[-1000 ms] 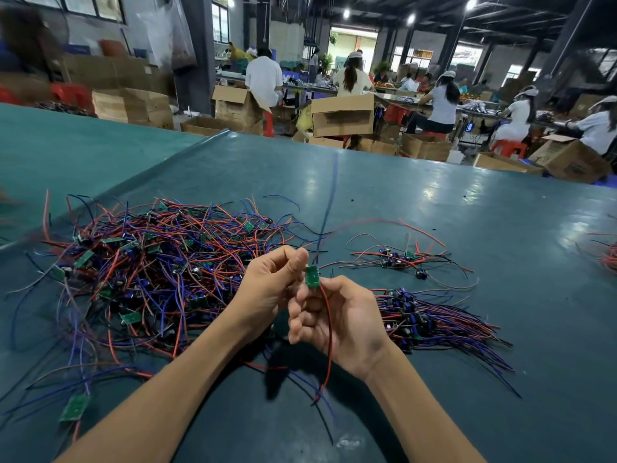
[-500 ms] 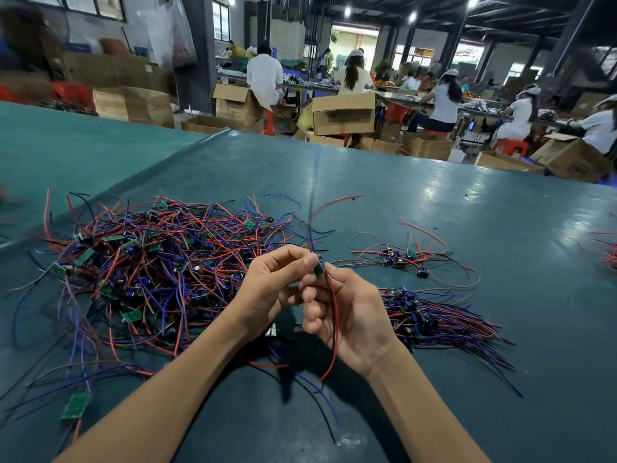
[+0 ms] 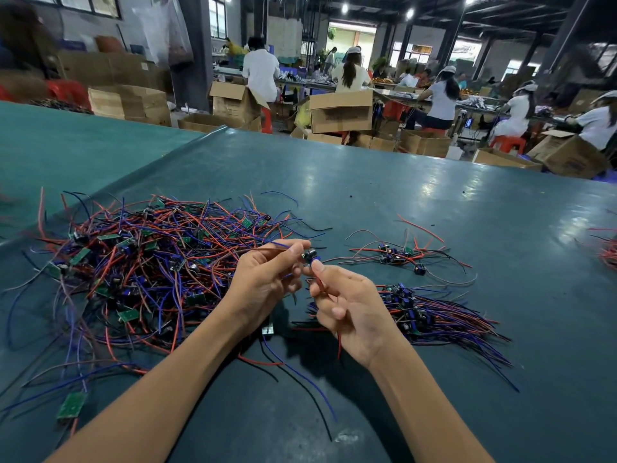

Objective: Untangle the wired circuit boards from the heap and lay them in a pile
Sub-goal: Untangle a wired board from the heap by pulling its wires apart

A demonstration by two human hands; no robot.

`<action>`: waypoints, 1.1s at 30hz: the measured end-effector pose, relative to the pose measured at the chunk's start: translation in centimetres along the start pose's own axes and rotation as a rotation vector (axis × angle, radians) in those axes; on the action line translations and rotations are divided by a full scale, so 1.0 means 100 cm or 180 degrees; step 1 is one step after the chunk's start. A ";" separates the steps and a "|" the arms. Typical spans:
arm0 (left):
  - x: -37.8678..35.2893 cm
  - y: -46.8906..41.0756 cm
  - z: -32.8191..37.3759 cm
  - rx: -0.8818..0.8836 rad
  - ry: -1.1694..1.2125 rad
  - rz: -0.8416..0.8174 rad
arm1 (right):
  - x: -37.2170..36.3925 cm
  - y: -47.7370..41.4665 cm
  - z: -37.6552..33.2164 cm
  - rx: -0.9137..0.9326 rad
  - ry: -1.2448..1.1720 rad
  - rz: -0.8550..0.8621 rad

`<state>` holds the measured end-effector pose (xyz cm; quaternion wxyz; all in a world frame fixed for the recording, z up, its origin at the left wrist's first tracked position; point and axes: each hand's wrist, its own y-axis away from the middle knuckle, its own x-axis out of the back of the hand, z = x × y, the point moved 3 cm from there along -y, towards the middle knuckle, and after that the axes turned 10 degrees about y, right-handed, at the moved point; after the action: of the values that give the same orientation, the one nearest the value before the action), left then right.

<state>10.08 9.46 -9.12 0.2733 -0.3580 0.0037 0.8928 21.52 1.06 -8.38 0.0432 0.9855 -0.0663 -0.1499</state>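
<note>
While my left hand (image 3: 267,282) pinches the wired board (image 3: 309,257) between thumb and forefinger, my right hand (image 3: 350,312) curls its fingers round the board's red wire (image 3: 339,344) just below. Both hover above the green table (image 3: 400,202), with the tangled heap (image 3: 150,262) on the left and the sorted pile (image 3: 427,315) on the right.

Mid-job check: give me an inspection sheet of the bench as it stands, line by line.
Surface: dark teal table, glossy with lamp reflections.
Job's things: tangled heap on the left; sorted pile on the right; held board between the hands.
Clutter: loose group of boards beyond the pile; stray board at front left.
Grippers: left hand and right hand both pinch the held board.
Cables: red wire hangs below the right hand; blue wire lies between the forearms.
Surroundings: cardboard boxes and seated workers behind the table.
</note>
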 end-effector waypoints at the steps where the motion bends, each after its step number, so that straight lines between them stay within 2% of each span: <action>1: 0.001 -0.001 -0.001 -0.0018 0.0034 0.0023 | 0.001 0.001 -0.002 0.0071 0.0075 0.0052; 3: 0.003 -0.002 -0.002 -0.0036 0.0094 0.0039 | 0.004 0.003 -0.009 0.0257 0.0372 0.0213; 6: 0.004 -0.003 -0.003 -0.0053 0.0145 -0.0044 | 0.011 0.007 -0.025 0.0531 0.1257 0.0438; 12: 0.005 -0.002 -0.002 -0.0079 0.0072 -0.0260 | 0.054 0.028 -0.066 0.0475 0.2502 0.0441; 14: 0.001 0.002 -0.003 -0.0065 -0.0231 -0.0415 | 0.078 0.038 -0.081 0.0436 0.2841 0.0566; 18: -0.012 0.012 -0.009 -0.0104 -0.1399 -0.0896 | 0.124 0.056 -0.103 0.0582 0.3614 0.0643; 20: -0.021 0.017 -0.015 -0.0122 -0.1879 -0.1115 | 0.143 0.061 -0.107 0.0620 0.3773 0.0664; 23: -0.036 0.020 -0.024 -0.0252 -0.2117 -0.1196 | 0.163 0.063 -0.103 0.0638 0.3801 0.0689; 33: -0.039 -0.003 -0.025 -0.0647 -0.3437 -0.0661 | 0.192 0.058 -0.047 0.0956 0.3678 0.1451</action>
<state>14.10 7.34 -8.39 0.2871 0.1270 -0.2582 0.9137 40.38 -7.09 -8.83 -0.0358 0.8639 -0.2605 0.4296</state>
